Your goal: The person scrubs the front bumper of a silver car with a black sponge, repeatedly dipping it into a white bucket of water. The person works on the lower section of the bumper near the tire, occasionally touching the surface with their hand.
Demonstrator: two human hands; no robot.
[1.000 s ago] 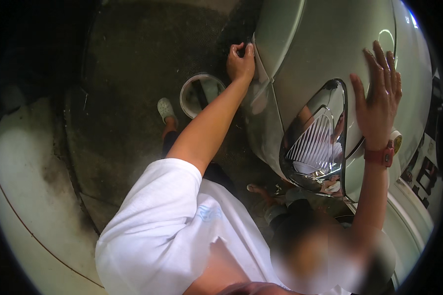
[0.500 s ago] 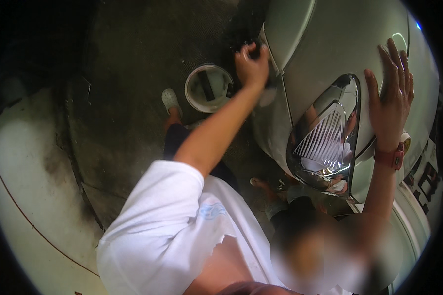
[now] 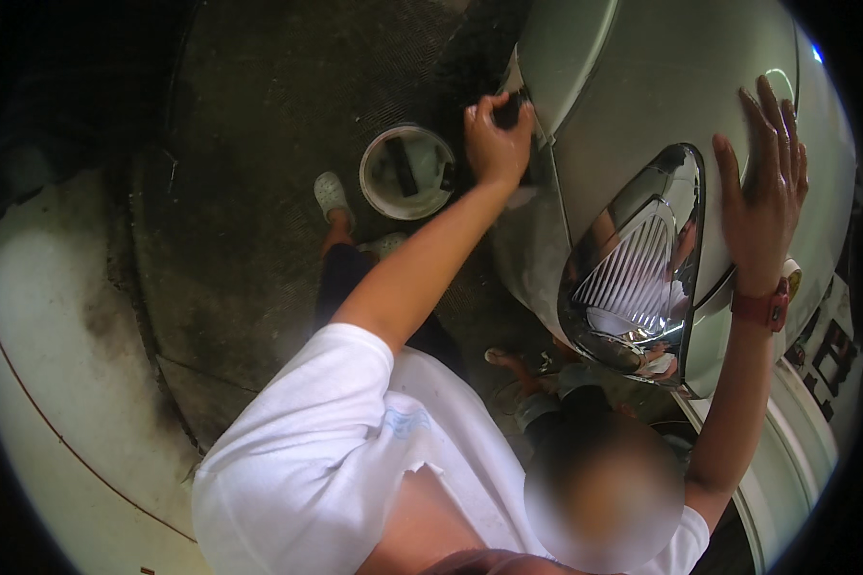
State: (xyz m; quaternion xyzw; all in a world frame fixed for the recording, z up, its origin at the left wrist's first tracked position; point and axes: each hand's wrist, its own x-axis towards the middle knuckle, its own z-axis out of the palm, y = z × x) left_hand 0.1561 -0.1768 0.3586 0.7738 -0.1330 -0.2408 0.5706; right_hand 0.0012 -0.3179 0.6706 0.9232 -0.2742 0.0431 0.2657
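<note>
My left hand (image 3: 499,146) is curled at the edge of a pale silver-green car body (image 3: 633,86). Its thumb and fingers close around something dark that I cannot make out. My right hand (image 3: 762,196) lies flat on the same panel with its fingers spread and looks wet; a red watch (image 3: 765,309) circles that wrist. Between the two hands sits a large teardrop-shaped car lamp (image 3: 633,268) with a chrome surround and a ribbed lens, which reflects parts of people.
A round white bucket (image 3: 365,182) with cloudy liquid and a dark bar shape stands left of my left hand on dark, wet-looking floor. Near it is a foot in a pale clog (image 3: 331,195). A blurred head (image 3: 604,494) is low between my arms. A pale curved surface (image 3: 58,364) borders the left.
My left hand has shifted slightly right along the car's edge, with its fingers still curled. The blurred area at the bottom has shrunk, uncovering more of my right arm, which stays in place.
</note>
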